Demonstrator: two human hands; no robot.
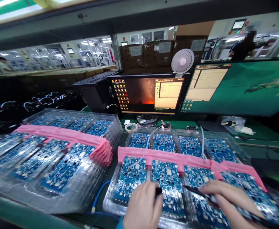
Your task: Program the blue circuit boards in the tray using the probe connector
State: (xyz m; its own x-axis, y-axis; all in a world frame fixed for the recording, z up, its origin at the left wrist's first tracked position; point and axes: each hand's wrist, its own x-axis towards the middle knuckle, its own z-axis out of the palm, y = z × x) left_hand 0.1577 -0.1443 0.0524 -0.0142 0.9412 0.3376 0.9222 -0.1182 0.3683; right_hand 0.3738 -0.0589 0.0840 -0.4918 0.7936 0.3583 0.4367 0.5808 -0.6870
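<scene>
The dark green worktop [268, 127] carries everything. On its left stands a stack of clear trays [82, 187]; to the right lies another clear tray [109, 198], with two lit monitors [139, 92] behind it. A pink strip [163, 156] crosses this tray between two rows of blue circuit boards [168, 181]. The left hand [143, 205] is over the near row, by the first and second boards from the left, its fingers curled at a small black object [158, 191]; whether they grip it, I cannot tell. The right hand [232, 197] pinches a slim dark tool [194, 190], tip near the gap between the second and third boards.
</scene>
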